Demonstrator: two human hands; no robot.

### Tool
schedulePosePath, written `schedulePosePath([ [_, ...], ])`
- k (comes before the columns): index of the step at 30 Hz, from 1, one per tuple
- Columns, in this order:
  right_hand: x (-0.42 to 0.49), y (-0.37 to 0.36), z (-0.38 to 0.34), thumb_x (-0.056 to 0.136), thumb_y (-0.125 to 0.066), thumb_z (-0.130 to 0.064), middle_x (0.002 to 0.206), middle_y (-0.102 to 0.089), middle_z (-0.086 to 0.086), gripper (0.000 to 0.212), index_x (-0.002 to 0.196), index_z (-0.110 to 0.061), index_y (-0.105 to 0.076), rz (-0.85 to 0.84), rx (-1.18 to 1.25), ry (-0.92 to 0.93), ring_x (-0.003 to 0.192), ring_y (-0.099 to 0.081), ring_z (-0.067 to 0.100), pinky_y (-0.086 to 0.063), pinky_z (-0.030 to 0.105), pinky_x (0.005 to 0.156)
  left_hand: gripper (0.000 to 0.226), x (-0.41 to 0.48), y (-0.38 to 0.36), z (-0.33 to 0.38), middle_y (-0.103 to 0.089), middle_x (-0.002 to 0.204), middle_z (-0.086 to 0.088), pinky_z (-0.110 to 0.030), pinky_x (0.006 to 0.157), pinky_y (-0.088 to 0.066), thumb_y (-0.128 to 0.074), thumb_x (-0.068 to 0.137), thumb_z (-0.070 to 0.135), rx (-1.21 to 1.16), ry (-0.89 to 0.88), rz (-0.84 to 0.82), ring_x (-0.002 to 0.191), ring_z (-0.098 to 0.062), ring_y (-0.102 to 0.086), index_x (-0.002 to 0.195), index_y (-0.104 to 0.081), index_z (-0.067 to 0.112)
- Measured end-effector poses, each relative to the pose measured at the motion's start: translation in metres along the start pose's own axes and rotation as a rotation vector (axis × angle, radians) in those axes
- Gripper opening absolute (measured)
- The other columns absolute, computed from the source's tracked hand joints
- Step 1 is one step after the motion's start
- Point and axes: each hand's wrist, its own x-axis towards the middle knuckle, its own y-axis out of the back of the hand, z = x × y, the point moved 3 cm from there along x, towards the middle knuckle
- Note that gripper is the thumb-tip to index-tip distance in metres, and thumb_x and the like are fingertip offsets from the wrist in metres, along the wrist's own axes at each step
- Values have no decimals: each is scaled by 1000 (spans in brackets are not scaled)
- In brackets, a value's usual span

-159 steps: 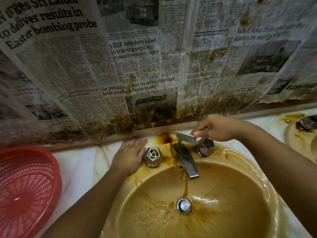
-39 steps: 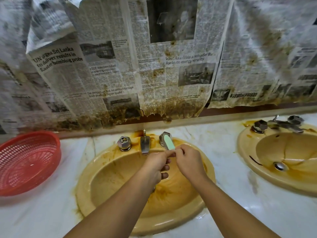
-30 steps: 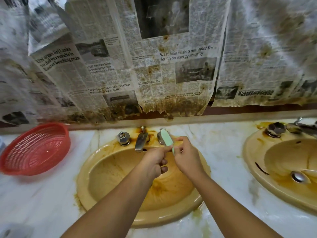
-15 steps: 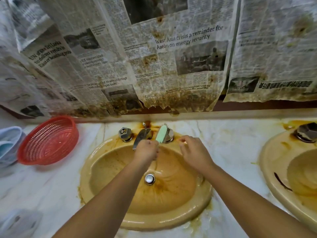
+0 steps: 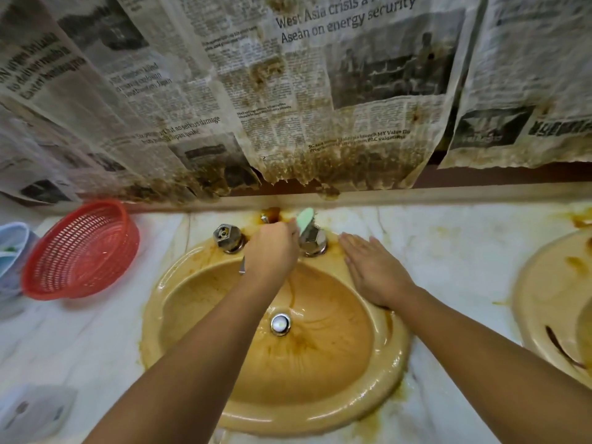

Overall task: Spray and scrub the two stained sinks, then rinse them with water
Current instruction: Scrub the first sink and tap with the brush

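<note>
The left hand point(image 5: 272, 248) was curled around the handle of the green scrub brush point(image 5: 306, 219), a little above the middle of the frame. The brush head poked up past the knuckles, at the back rim of the yellow sink point(image 5: 198, 318) and just behind the right tap knob point(image 5: 313, 242). A little over a second before, both hands had held the brush together over the bowl. Half a second before, the right hand point(image 5: 374, 270) had let go and stayed close to it. Now that hand lay flat with straight fingers on the sink rim, to the right of the right tap knob, and it held nothing. The left hand hid most of the spout point(image 5: 242, 267), and the left tap knob point(image 5: 227, 237) sat just left of the hand. Brown stains still ran down the bowl toward the drain point(image 5: 281, 323). The second sink point(image 5: 544, 302) showed at the right edge, also stained. A red basket point(image 5: 83, 251) sat on the marble counter point(image 5: 448, 251) at the left, with a blue tub point(image 5: 12, 251) beside it. Stained newspaper point(image 5: 288, 91) hung on the wall across the top.
</note>
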Motion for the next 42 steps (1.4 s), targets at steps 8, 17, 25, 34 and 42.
schedulePosePath([
  [8,1,-1,0,112,-18,-37,171,-17,0,57,165,-19,-10,-1,-26,17,158,-12,14,-3,36,129,26,-5,-9,-15,-56,74,-1,-32,54,-36,-42,106,33,-32,15,-2,69,-28,-53,106,-65,21],
  [17,3,-2,1,111,-17,-41,171,-15,-3,58,165,-21,-8,6,-63,15,158,-10,12,-2,36,129,34,-30,-23,0,-70,84,-7,-34,53,-39,-39,108,38,-104,-76,44,79,-33,-66,136,-57,33],
  [25,4,-3,1,111,-16,-40,172,-14,-3,58,165,-21,-6,0,-71,11,158,-10,12,-3,37,129,43,-39,-30,-6,-71,85,-9,-34,53,-40,-41,108,36,-129,-62,135,76,-32,-66,151,-45,32],
  [34,5,-5,1,111,-16,-40,172,-12,-3,58,165,-21,-6,-5,-92,20,158,-8,12,-3,37,129,22,-43,-54,-1,-59,72,1,-27,45,-39,-52,106,28,-1073,576,41,55,-20,-45,115,-73,26],
  [42,5,-4,0,111,-17,-38,172,-13,-3,58,165,-19,-7,8,-106,23,158,-10,13,-3,37,129,14,-52,-77,4,-32,65,2,-22,40,-18,-61,103,28,-1594,919,-119,46,-10,-26,113,-67,21],
])
